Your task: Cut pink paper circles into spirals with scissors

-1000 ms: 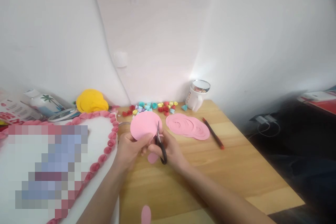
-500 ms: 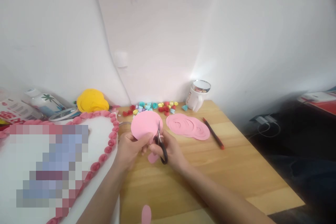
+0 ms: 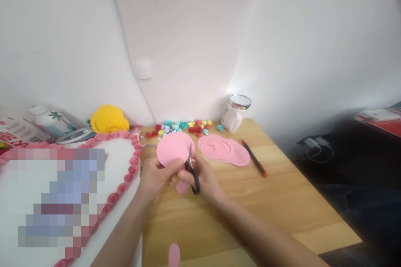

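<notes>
Pinched between the thumb and fingers of my left hand (image 3: pixel 158 175) is a round pink paper (image 3: pixel 172 148), held up over the table. My right hand (image 3: pixel 203 177) grips black-handled scissors (image 3: pixel 195 179), whose blades point up at the paper's right edge. A small pink paper piece (image 3: pixel 182 187) shows just below my hands. Right of them, cut pink paper spirals (image 3: pixel 219 149) lie overlapping on the wooden table.
A black pen (image 3: pixel 255 159) with red ends lies right of the spirals. Behind stand a white mug (image 3: pixel 237 113) and small coloured paper rolls (image 3: pixel 175 126). A white board edged with pink paper roses (image 3: pixel 121 187) covers the left. Yellow paper (image 3: pixel 109 120) lies behind it. Another pink oval (image 3: pixel 174 254) is near the front.
The view has shifted very slightly. Both hands keep their hold on the paper and scissors, with almost no movement.
</notes>
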Motion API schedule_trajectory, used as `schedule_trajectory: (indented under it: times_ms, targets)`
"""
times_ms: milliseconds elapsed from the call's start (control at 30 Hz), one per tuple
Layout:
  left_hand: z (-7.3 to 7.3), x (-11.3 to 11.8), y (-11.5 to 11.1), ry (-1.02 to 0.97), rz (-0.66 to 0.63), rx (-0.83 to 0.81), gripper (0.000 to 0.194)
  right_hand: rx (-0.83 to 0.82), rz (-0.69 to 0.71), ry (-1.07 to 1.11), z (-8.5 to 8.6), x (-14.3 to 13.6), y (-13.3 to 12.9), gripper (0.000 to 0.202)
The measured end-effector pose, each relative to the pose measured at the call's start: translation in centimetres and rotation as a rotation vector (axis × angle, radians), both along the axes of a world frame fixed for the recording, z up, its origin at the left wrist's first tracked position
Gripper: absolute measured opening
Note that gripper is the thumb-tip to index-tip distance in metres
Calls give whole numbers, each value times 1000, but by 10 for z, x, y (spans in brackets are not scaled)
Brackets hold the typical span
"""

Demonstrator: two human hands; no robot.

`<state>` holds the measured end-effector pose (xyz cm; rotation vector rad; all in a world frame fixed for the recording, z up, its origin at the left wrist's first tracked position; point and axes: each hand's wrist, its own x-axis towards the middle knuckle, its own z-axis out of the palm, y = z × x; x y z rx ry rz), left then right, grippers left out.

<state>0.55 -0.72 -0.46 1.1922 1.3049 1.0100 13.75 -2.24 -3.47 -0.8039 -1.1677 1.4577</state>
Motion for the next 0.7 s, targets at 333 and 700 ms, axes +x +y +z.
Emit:
schedule_trajectory:
  times_ms: [333,700]
  targets:
    - [-2,-1,1,-46,1,27,26,-24,30,-19,1,0,-1,38]
    - [-2,-2,2,-111,4,38,25,-49,-33,-52,-4,0,0,42]
